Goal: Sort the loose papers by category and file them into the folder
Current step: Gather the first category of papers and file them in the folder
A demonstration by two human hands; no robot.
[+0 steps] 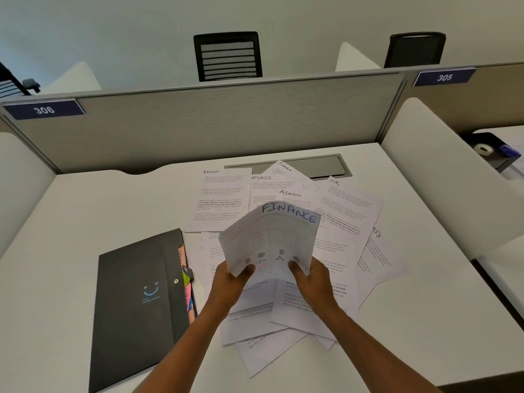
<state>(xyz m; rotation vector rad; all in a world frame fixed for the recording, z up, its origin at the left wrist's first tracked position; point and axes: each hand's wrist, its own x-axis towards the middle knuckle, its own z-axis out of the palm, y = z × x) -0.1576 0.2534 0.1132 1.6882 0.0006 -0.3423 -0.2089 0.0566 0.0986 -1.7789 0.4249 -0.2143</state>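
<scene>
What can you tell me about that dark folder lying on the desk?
The folder is a dark grey, plastic-looking file lying flat and closed on the white desk, left of the scattered papers. Its cover bears a small blue smiley logo, and a flap fastens with a round snap. Coloured index tabs, orange, green, pink and blue, poke out along its right edge. Neither hand touches it.

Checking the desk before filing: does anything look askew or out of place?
Yes. The loose papers lie fanned crookedly, overlapping, categories mixed. The black folder sits closed, angled left. Both hands hold the bowed FINANCE sheet.
</scene>
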